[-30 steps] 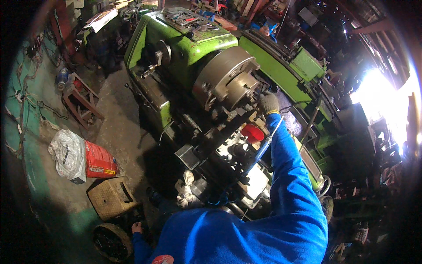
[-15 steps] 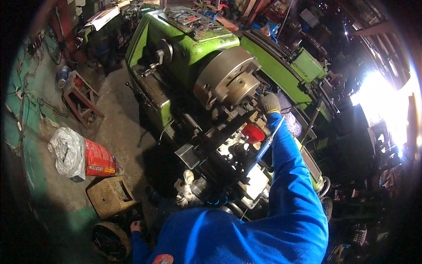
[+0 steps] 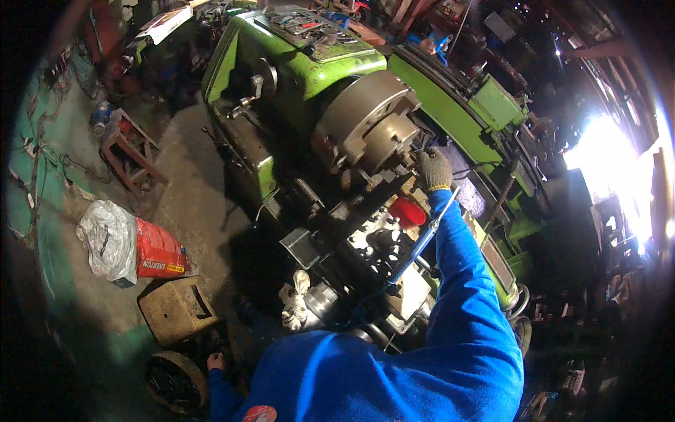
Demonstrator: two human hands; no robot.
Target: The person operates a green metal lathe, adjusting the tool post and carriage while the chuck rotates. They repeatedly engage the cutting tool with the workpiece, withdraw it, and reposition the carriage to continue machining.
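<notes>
Up at the lathe chuck point(image 3: 369, 126), gloved right hand point(image 3: 434, 170) — grip seemingly closed; left hand point(image 3: 215, 361) low — grip unclear.

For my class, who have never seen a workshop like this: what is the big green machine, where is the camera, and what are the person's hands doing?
The camera sits on the person's head and looks down through a fisheye lens, so straight edges bend near the rim. The blue shape at the bottom is the person's own sleeve and body.

The green machine is a metal lathe. Its round grey disc is the chuck, which grips a workpiece. Loose tools lie on the lathe's flat top.

The right hand, in a grey work glove, reaches to the area just right of the chuck; whether it holds anything cannot be told. The left hand is low by a dark wheel on the floor.

Also on the floor: a white and red sack, a brownish box and a small red stand.
</notes>
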